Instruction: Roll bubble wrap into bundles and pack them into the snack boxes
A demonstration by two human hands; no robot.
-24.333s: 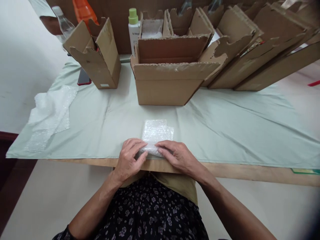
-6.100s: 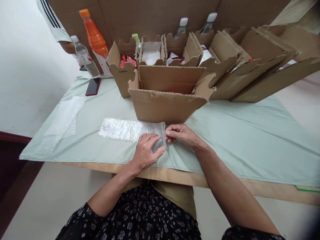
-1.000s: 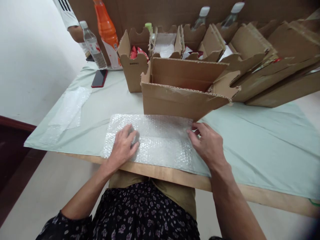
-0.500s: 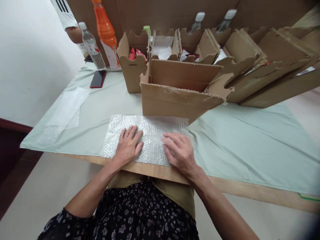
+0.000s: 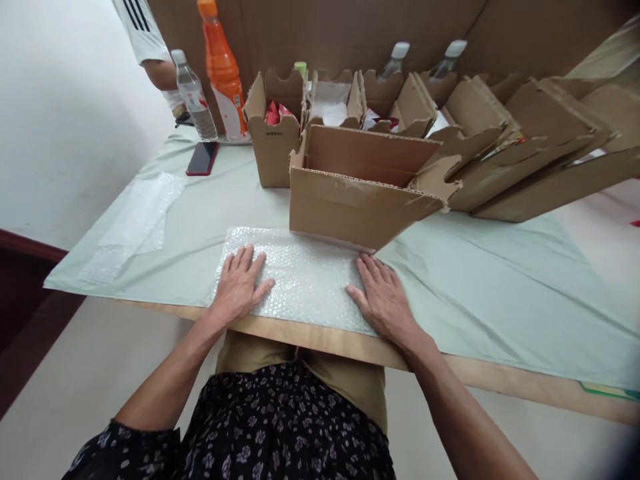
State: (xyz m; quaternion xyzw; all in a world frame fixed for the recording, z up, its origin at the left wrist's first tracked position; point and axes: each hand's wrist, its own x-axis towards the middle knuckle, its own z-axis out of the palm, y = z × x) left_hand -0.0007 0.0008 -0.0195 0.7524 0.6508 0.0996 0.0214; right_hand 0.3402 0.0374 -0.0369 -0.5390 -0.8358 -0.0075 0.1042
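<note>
A sheet of clear bubble wrap (image 5: pixel 305 283) lies flat at the table's front edge. My left hand (image 5: pixel 239 283) rests flat on its left part, fingers spread and thumb pointing inward. On the right end lies my right hand (image 5: pixel 383 297), palm down with fingers stretched out and the thumb apart. Neither hand grips anything. Just behind the sheet stands an open cardboard box (image 5: pixel 345 203), its front bottom edge close to or touching the wrap.
Several cardboard bins (image 5: pixel 277 150) with packets inside line the back. At the back left are an orange bottle (image 5: pixel 223 73), a clear bottle (image 5: pixel 195 100) and a phone (image 5: pixel 202 159). More bubble wrap (image 5: pixel 137 220) lies left. Another person's arm (image 5: pixel 160 73) shows behind.
My right hand has moved right to the sheet's right end and flattened, its fingers now stretched out. My left hand has shifted slightly left on the bubble wrap. The view has shifted a little.
</note>
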